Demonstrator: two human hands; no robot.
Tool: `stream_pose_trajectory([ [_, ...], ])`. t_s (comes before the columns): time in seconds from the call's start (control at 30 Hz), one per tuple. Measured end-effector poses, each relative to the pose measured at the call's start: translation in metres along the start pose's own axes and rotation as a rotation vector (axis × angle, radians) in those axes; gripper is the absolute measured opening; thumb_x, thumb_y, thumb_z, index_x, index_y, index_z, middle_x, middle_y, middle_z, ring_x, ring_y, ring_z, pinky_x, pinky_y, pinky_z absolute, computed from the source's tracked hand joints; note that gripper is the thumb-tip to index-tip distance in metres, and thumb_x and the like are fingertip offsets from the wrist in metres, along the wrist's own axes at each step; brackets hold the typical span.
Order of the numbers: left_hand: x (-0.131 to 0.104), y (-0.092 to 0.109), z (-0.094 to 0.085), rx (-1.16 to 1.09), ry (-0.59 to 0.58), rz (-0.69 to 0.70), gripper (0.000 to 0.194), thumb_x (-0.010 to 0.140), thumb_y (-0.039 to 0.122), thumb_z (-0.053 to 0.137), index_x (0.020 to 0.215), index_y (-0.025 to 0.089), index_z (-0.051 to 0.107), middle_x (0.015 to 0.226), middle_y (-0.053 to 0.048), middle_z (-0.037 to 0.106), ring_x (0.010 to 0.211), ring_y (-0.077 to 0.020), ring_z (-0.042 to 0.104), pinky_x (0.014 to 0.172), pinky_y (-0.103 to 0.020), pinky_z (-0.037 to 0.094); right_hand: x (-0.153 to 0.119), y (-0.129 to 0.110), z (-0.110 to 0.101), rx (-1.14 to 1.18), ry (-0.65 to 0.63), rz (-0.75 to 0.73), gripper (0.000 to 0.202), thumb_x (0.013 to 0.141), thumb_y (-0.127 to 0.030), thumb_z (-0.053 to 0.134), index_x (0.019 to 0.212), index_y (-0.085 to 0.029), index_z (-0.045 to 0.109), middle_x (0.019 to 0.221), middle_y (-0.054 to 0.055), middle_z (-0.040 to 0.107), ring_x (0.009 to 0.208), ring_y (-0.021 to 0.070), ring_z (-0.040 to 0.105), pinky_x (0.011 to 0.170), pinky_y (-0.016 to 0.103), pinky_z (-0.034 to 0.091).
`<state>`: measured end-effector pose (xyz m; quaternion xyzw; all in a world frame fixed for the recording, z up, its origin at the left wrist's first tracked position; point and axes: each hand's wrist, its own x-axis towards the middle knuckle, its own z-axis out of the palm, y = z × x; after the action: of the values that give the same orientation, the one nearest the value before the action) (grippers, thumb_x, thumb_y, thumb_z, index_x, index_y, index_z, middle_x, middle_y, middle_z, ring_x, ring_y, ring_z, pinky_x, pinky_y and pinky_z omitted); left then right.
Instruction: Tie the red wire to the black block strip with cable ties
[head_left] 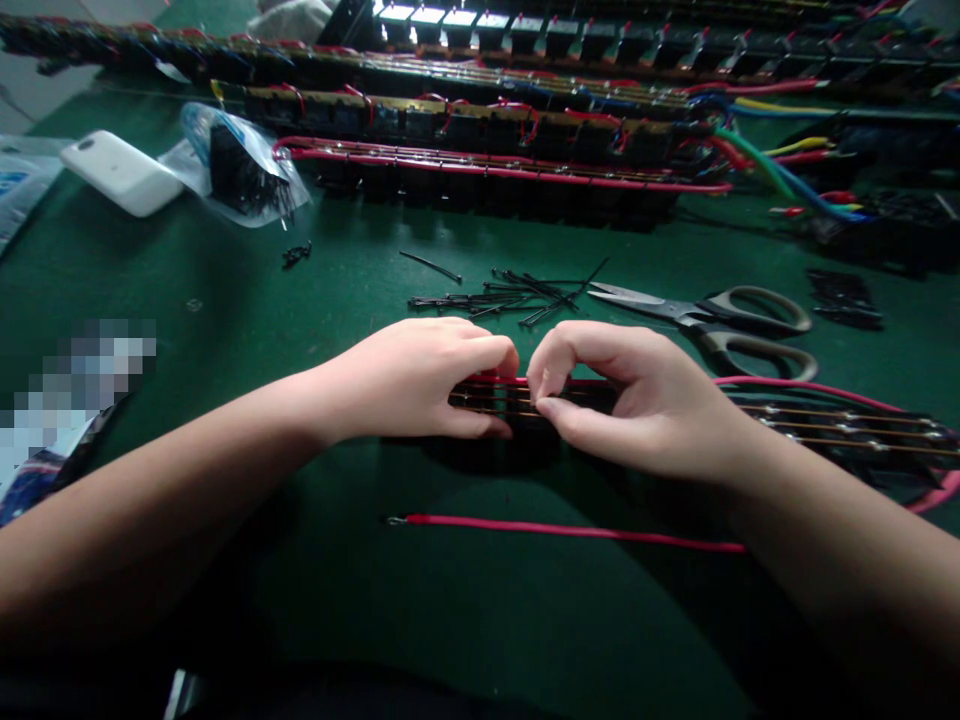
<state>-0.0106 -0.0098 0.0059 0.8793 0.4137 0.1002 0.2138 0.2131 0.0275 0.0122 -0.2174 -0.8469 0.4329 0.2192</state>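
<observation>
A long black strip [847, 432] with brass-coloured rods along its top lies crosswise on the green table. My left hand [412, 380] grips it, thumb on the near side and fingers over the far side. Just to the right, my right hand [645, 400] has thumb and forefinger pinched together at the rods; whatever is between the fingertips is too small to make out. A red wire [810, 388] runs along the strip's far edge, partly hidden by my hands. Closer to me lies a red cable [562, 528] with a metal terminal at its left end.
Black cable ties [517, 295] lie scattered beyond my hands, beside scissors [697, 318]. Several wired black assemblies [487, 165] fill the back. A bag of cable ties [240, 170] and a white phone-like object [120, 172] are at the left; a black bundle [844, 298] sits right.
</observation>
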Motion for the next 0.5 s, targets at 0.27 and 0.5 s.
stream_pose_trajectory([
  [0.27, -0.0014, 0.0011, -0.0001, -0.004, 0.013, 0.0, 0.026, 0.084, 0.035, 0.072, 0.104, 0.019, 0.064, 0.094, -0.001, 0.069, 0.086, -0.0178, 0.063, 0.071, -0.025, 0.041, -0.0009, 0.0011, 0.003, -0.065, -0.018, -0.07, 0.01, 0.076, -0.008, 0.061, 0.074, -0.018, 0.059, 0.073, 0.001, 0.063, 0.066, 0.0133, 0.057, 0.061, 0.026, 0.044],
  [0.5, -0.0002, 0.0001, -0.0007, -0.028, 0.008, 0.002, 0.024, 0.085, 0.039, 0.072, 0.1, 0.021, 0.066, 0.089, -0.001, 0.068, 0.085, -0.018, 0.063, 0.07, -0.025, 0.04, 0.0004, 0.0043, 0.0062, -0.149, -0.028, -0.111, 0.011, 0.077, -0.008, 0.061, 0.073, -0.018, 0.06, 0.079, 0.004, 0.063, 0.074, 0.016, 0.058, 0.064, 0.028, 0.045],
])
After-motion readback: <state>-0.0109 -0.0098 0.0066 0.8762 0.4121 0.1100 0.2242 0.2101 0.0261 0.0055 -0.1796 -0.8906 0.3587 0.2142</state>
